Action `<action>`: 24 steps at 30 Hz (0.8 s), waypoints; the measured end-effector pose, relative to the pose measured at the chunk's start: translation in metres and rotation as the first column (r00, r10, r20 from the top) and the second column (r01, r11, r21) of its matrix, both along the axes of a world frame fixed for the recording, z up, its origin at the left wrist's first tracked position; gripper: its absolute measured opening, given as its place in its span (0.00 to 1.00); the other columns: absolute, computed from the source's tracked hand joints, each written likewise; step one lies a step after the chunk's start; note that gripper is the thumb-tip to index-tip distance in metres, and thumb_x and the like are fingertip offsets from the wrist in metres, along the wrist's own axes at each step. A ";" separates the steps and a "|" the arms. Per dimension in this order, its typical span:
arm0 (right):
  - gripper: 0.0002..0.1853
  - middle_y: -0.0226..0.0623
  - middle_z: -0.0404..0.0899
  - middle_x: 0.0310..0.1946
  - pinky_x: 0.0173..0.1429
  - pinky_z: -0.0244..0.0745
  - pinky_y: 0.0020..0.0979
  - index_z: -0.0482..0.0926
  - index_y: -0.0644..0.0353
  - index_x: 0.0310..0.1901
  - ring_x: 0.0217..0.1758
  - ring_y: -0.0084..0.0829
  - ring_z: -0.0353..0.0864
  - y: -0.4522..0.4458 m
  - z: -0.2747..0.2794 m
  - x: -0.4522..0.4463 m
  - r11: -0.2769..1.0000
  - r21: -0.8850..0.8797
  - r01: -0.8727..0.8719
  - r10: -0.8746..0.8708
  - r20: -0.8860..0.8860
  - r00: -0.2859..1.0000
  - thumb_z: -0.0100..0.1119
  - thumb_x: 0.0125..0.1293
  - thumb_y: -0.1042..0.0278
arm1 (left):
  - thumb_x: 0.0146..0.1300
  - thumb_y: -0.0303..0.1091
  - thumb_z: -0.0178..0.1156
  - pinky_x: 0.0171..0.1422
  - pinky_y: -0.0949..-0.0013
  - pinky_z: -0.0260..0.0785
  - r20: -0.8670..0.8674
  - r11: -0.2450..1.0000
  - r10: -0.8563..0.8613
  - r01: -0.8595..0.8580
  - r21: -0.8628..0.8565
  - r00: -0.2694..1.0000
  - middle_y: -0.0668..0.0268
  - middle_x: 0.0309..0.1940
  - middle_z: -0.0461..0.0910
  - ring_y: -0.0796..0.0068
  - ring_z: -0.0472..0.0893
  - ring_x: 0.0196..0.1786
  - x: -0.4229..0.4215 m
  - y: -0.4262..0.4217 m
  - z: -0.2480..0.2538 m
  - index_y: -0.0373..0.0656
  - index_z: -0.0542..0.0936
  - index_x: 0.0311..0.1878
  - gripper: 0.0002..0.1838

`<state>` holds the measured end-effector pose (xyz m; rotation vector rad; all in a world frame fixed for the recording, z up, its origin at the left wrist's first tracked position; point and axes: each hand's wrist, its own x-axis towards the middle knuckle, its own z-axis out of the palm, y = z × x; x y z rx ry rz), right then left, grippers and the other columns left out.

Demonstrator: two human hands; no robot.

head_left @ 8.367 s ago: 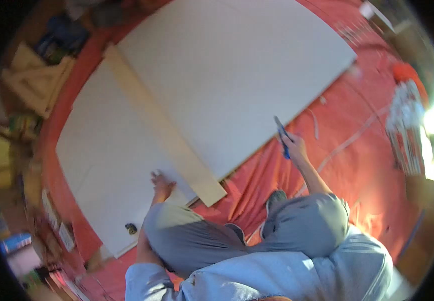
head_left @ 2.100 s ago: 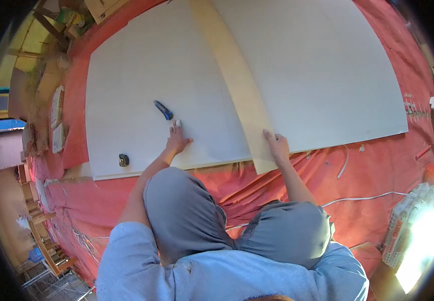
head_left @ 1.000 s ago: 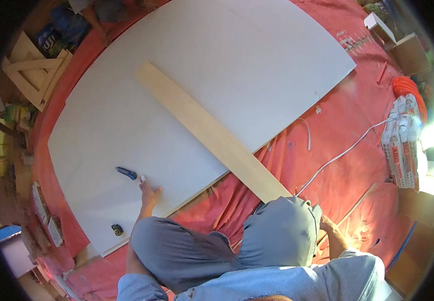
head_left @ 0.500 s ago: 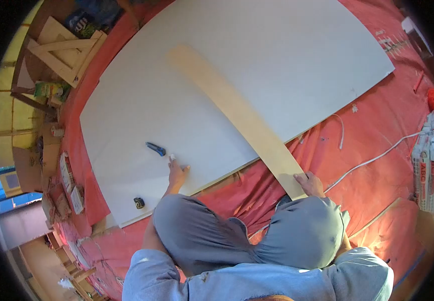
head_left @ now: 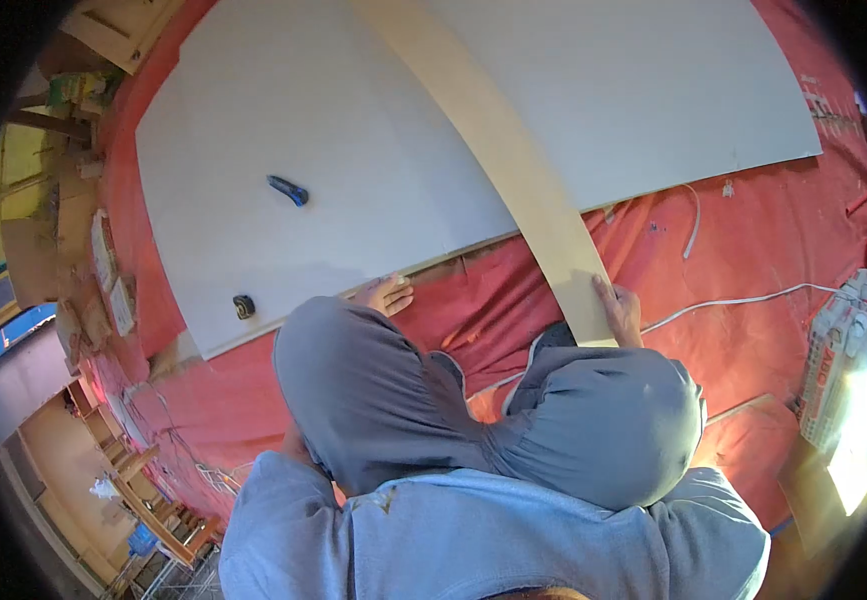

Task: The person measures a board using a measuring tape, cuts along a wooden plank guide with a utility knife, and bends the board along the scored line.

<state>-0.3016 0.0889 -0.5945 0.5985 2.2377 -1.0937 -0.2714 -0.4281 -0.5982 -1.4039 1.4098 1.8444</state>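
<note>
A long pale wooden strip [head_left: 513,160] lies across a large white board [head_left: 283,110], its near end sticking out past the board's edge toward my knees. My right hand [head_left: 621,312] grips that near end at its right side, thumb on top. My left hand [head_left: 387,296] is beside the board's near edge, in front of my left knee, holding nothing; its fingers are loosely bent and apart. On the board lie a blue and black utility knife [head_left: 288,190] and a small black tape measure [head_left: 243,306].
Red sheeting [head_left: 643,260] covers the ground under the board. A white cord [head_left: 733,300] runs right to a stack of white wrapped packs [head_left: 838,345]. Wooden pieces and boxes [head_left: 83,200] line the left side.
My left hand has drawn back from near the knife to the board's near edge. My right hand still holds the strip's end. The view has shifted, with the knees higher in it.
</note>
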 end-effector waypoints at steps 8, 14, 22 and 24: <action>0.41 0.34 0.77 0.18 0.32 0.68 0.38 0.83 0.65 0.25 0.26 0.27 0.76 0.009 -0.002 0.010 0.995 -0.029 0.094 -0.095 -0.038 0.995 0.64 0.67 0.24 | 0.79 0.42 0.61 0.71 0.48 0.81 -0.119 0.888 0.340 -0.276 0.368 0.933 0.46 0.56 0.82 0.51 0.84 0.63 -0.006 0.013 -0.018 0.32 0.75 0.56 0.19; 0.36 0.31 0.75 0.18 0.30 0.65 0.36 0.82 0.66 0.25 0.26 0.24 0.72 0.030 -0.007 0.035 0.990 0.013 0.137 -0.136 -0.071 0.988 0.67 0.68 0.32 | 0.77 0.34 0.63 0.74 0.43 0.79 -0.062 0.821 0.537 -0.503 0.270 0.842 0.43 0.55 0.78 0.44 0.82 0.62 -0.016 0.032 -0.012 0.29 0.73 0.55 0.17; 0.32 0.28 0.75 0.20 0.30 0.63 0.34 0.83 0.66 0.28 0.27 0.21 0.70 0.039 0.028 0.057 0.940 -0.105 0.326 -0.330 -0.021 0.944 0.68 0.70 0.37 | 0.77 0.31 0.62 0.75 0.47 0.79 -0.149 0.804 0.587 -0.550 0.227 0.796 0.46 0.56 0.77 0.48 0.80 0.64 -0.033 -0.003 -0.017 0.29 0.71 0.58 0.17; 0.32 0.31 0.78 0.21 0.30 0.65 0.33 0.86 0.67 0.31 0.26 0.21 0.72 0.055 -0.006 0.072 0.940 -0.087 0.329 -0.334 -0.047 0.941 0.68 0.70 0.38 | 0.77 0.32 0.62 0.74 0.49 0.80 -0.202 0.810 0.584 -0.548 0.207 0.787 0.47 0.55 0.77 0.50 0.80 0.63 -0.037 -0.010 -0.019 0.29 0.72 0.59 0.17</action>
